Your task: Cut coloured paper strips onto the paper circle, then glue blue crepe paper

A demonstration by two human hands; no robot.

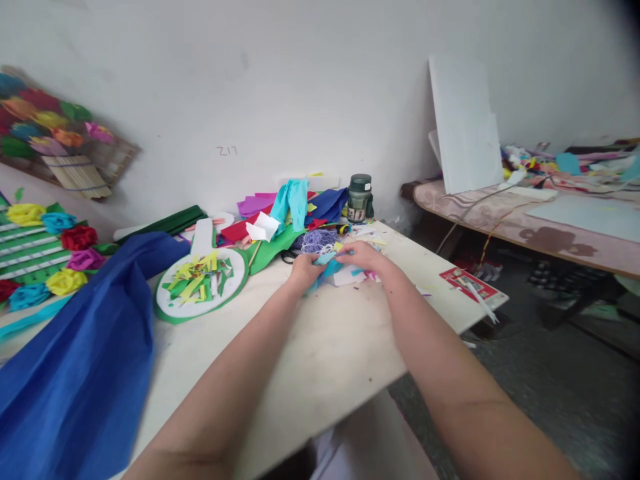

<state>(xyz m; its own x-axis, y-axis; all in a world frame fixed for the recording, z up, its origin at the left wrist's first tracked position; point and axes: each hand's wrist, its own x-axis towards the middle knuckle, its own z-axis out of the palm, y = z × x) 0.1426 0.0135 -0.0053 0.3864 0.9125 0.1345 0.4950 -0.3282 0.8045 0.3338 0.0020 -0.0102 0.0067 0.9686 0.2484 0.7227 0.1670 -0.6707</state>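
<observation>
Paper, light blue [327, 258], is sitting between left hand [304, 268] and right hand [367, 257] above the desk [345, 333]; each grip is pinching it, barely parted. Likely handling light, limp, tearable; edges suiting gentle holds.

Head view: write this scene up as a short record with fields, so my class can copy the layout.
Left hand: at light-blue paper, grip unclear
Right hand: at the same paper, grip unclear
Beyond hands: purple string, bottle
Left on table: blue sheet, white disc bearing yellow and green scraps
Right corner: red card
</observation>
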